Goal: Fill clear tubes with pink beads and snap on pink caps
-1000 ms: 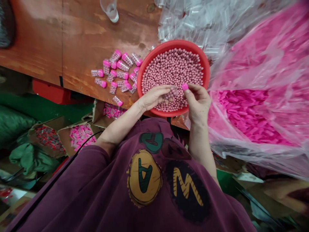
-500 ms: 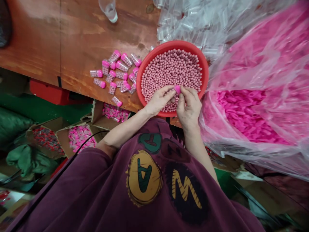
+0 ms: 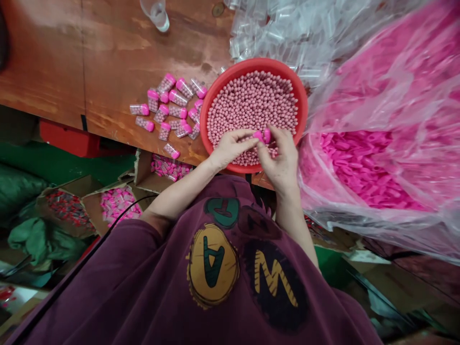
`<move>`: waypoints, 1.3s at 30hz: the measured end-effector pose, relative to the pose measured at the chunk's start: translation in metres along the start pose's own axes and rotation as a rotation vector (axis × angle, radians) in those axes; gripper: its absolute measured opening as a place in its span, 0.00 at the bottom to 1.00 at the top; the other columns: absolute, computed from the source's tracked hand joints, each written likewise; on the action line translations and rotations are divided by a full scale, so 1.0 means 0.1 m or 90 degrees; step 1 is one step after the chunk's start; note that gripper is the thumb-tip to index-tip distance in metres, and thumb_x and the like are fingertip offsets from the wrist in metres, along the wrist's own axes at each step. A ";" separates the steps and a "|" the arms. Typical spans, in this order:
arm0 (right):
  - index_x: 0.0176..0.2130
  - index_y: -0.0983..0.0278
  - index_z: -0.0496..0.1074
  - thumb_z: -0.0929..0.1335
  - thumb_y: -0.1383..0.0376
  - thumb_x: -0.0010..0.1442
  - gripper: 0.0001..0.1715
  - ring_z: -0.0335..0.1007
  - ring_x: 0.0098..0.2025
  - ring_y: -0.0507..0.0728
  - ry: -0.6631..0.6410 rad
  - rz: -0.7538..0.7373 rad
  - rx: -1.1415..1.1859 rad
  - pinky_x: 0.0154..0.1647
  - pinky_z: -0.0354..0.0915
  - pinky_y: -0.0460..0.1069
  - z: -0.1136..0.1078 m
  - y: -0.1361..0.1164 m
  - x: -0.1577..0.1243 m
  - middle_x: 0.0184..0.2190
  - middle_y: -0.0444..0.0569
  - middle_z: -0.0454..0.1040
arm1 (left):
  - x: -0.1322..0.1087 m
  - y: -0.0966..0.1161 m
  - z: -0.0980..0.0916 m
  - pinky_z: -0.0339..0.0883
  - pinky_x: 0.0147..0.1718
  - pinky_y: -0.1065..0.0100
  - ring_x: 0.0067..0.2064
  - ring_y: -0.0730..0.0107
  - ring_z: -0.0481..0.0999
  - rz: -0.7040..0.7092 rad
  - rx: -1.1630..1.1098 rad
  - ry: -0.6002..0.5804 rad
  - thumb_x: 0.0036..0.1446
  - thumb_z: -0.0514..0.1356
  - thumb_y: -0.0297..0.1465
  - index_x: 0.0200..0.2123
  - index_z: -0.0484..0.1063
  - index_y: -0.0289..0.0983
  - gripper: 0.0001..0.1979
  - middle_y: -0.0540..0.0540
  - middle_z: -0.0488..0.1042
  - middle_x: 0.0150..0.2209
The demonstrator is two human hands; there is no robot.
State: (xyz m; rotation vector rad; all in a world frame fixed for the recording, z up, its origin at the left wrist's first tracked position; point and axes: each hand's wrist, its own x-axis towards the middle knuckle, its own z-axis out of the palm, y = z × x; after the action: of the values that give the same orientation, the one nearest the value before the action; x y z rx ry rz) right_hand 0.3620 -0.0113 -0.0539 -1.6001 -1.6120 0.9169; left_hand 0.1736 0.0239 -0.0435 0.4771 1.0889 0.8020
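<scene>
Over the near part of a red plastic bowl filled with pink beads, both my hands meet. My left hand pinches a small bright pink plastic piece between thumb and fingertips. Close beside it, my right hand pinches a second pink plastic piece. Whether the two pieces touch, and what lies behind them, I cannot make out. Left of the bowl lie several clear little bottles holding beads, with pink caps on.
A clear plastic bag of pink plastic pieces bulges on the right. Clear empty tubes are heaped behind the bowl. A clear cup stands on the wooden table. Below its edge are cardboard boxes of filled bottles.
The single pink shape between my fingers now shows as two separate pink pieces, one per hand. My right fingers have opened slightly. The whole view has shifted a little.
</scene>
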 end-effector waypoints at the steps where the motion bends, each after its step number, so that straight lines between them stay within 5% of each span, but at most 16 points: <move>1: 0.70 0.55 0.78 0.74 0.37 0.76 0.36 0.80 0.66 0.72 -0.031 -0.011 -0.050 0.75 0.77 0.76 -0.02 -0.06 0.00 0.63 0.59 0.82 | -0.01 -0.02 0.02 0.82 0.59 0.64 0.52 0.65 0.88 -0.006 -0.006 0.004 0.62 0.82 0.33 0.46 0.90 0.38 0.11 0.48 0.90 0.44; 6: 0.77 0.63 0.71 0.80 0.38 0.68 0.53 0.71 0.76 0.82 -0.080 -0.029 -0.185 0.81 0.65 0.85 0.08 -0.12 -0.04 0.74 0.68 0.75 | -0.05 -0.11 0.13 0.83 0.60 0.61 0.51 0.65 0.89 -0.047 -0.054 0.051 0.67 0.79 0.29 0.45 0.90 0.37 0.05 0.48 0.89 0.42; 12: 0.75 0.63 0.72 0.79 0.45 0.69 0.46 0.74 0.73 0.79 -0.057 -0.024 -0.171 0.81 0.67 0.82 0.28 0.05 -0.06 0.70 0.67 0.78 | -0.08 -0.18 0.15 0.85 0.62 0.59 0.56 0.61 0.90 -0.063 -0.064 0.070 0.67 0.79 0.31 0.45 0.89 0.38 0.06 0.47 0.90 0.43; 19: 0.78 0.57 0.71 0.74 0.39 0.74 0.45 0.79 0.66 0.75 0.015 -0.044 -0.237 0.74 0.76 0.78 0.31 0.02 -0.13 0.67 0.64 0.83 | -0.12 -0.22 0.23 0.83 0.64 0.58 0.58 0.61 0.88 -0.030 -0.062 0.134 0.69 0.77 0.33 0.48 0.89 0.41 0.06 0.46 0.91 0.49; 26: 0.77 0.61 0.70 0.74 0.44 0.71 0.45 0.76 0.70 0.77 -0.037 -0.023 -0.176 0.78 0.71 0.80 0.32 0.02 -0.10 0.68 0.66 0.79 | -0.12 -0.30 0.23 0.82 0.66 0.54 0.61 0.60 0.87 -0.021 -0.076 0.114 0.71 0.75 0.37 0.49 0.89 0.43 0.07 0.47 0.90 0.52; 30: 0.76 0.61 0.71 0.78 0.43 0.68 0.49 0.73 0.74 0.79 -0.079 0.003 -0.135 0.80 0.69 0.82 0.27 -0.06 -0.08 0.71 0.66 0.76 | -0.09 -0.29 0.16 0.84 0.58 0.57 0.54 0.61 0.88 -0.082 -0.109 0.099 0.76 0.71 0.36 0.47 0.87 0.40 0.07 0.46 0.88 0.45; 36: 0.63 0.53 0.84 0.75 0.40 0.76 0.28 0.84 0.61 0.68 -0.077 0.044 0.052 0.71 0.81 0.71 0.05 -0.07 0.04 0.57 0.53 0.86 | -0.17 -0.16 0.09 0.80 0.49 0.63 0.40 0.69 0.81 -0.093 -0.076 0.084 0.76 0.72 0.31 0.46 0.87 0.41 0.02 0.50 0.85 0.36; 39: 0.58 0.53 0.86 0.74 0.37 0.78 0.27 0.86 0.56 0.64 -0.018 0.080 0.145 0.66 0.84 0.67 0.07 -0.01 0.06 0.52 0.50 0.87 | -0.22 -0.08 0.08 0.76 0.44 0.64 0.38 0.71 0.76 -0.077 -0.051 0.065 0.77 0.72 0.30 0.48 0.88 0.44 0.03 0.51 0.86 0.36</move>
State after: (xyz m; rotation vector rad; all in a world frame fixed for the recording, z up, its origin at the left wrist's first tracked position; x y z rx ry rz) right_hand 0.3549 -0.0055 -0.0566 -1.5472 -1.3815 1.1501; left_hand 0.1784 0.0015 -0.0329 0.3032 1.1639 0.7667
